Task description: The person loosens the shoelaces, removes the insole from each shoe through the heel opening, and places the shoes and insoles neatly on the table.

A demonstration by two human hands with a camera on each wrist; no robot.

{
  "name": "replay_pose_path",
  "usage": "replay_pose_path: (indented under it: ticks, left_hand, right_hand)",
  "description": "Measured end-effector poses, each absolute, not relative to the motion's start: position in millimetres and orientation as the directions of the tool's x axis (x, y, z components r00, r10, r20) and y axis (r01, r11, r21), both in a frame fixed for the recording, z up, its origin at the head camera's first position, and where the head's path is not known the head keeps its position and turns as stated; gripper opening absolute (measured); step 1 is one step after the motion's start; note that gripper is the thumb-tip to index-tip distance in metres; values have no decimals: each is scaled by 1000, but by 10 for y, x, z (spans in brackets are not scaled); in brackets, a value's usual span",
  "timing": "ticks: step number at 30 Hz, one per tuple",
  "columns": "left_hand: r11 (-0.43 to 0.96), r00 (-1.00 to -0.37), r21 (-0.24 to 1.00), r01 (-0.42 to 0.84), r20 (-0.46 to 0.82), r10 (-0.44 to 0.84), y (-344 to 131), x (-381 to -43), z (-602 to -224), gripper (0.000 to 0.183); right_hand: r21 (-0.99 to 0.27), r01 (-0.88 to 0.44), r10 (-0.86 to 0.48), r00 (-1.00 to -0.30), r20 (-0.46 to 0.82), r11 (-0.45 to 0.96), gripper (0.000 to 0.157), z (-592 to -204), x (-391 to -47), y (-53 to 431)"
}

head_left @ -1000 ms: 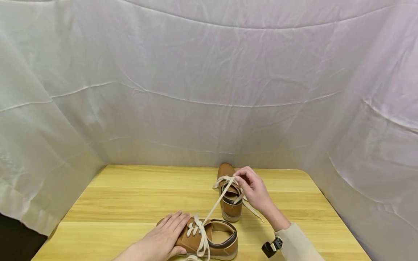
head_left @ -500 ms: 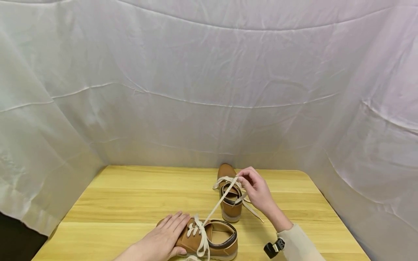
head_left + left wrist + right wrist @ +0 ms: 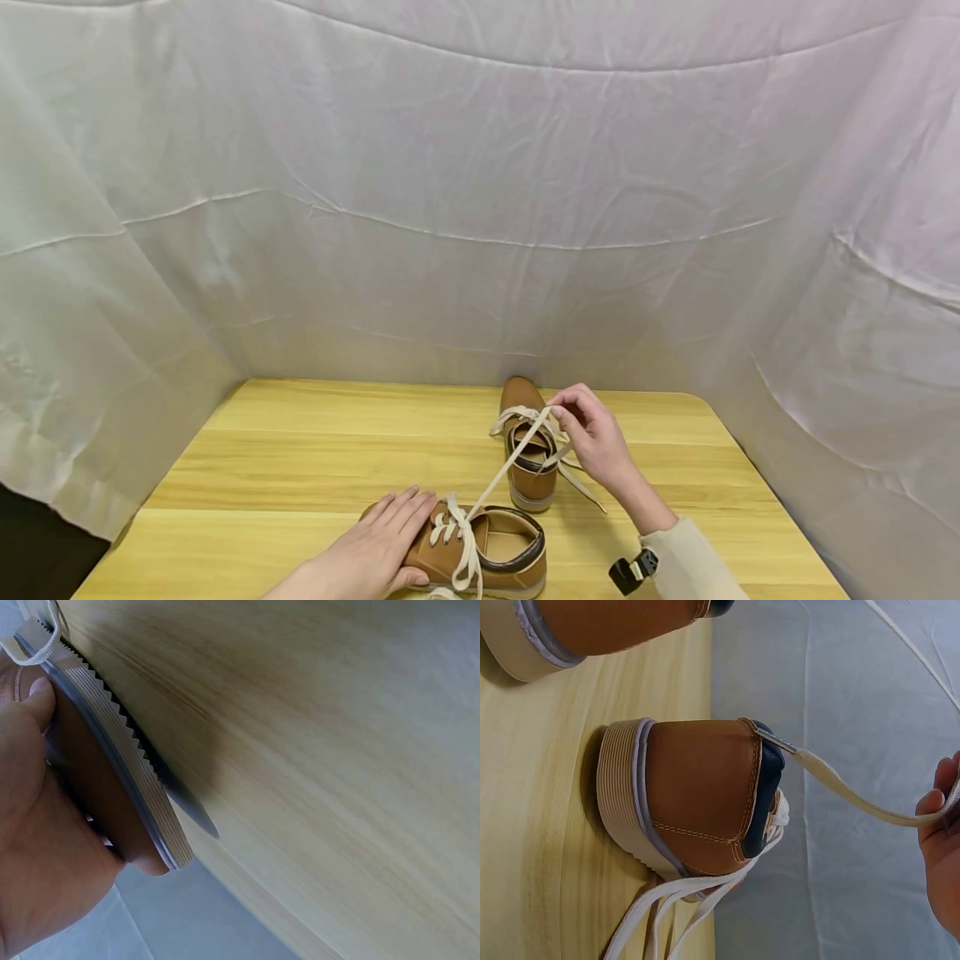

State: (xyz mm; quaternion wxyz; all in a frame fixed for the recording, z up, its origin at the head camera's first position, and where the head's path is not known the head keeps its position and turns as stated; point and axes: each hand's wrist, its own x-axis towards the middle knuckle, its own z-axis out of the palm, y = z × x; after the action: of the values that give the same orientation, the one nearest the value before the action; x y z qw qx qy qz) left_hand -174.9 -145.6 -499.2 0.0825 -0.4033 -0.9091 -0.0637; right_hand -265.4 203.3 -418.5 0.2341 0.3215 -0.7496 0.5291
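Note:
In the head view a brown leather shoe (image 3: 517, 575) with cream laces lies sideways near the front of the table. My left hand (image 3: 382, 542) rests across its toe with straight fingers, the thumb against the near side; the left wrist view shows that thumb by the sole (image 3: 112, 727). My right hand (image 3: 592, 433) pinches one shoelace (image 3: 502, 471) of this shoe between thumb and fingertips, and the lace runs taut up from the knot. Its loose tipped end (image 3: 825, 776) hangs below the fingers in the right wrist view. A laced bow loop (image 3: 467, 567) droops over the shoe's near side.
A second brown shoe (image 3: 531, 492) stands behind, toe toward the back, its laces (image 3: 581, 487) trailing onto the wood to the right. The wooden table (image 3: 300, 450) has pale cloth (image 3: 480, 292) hanging behind and at both sides.
My right hand has moved slightly to the right with the pinched shoelace. The left hand and both shoes have stayed in place.

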Motion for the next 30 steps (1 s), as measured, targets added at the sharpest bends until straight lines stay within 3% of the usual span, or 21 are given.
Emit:
replay_pose_path:
  ticks: [16,30]
  left_hand:
    - [670,-669,67,739,194,718,-1433,-1748,-4986,89]
    - [656,-642,44,753,263,720,-1461,-1774,-5127,87]
  right_hand:
    - [-619,-735,-224,-676,702,277,18,-4164,-2670,2127]
    - [-633,-721,-195,-689,698,283,17,-4160,-2686,2184]
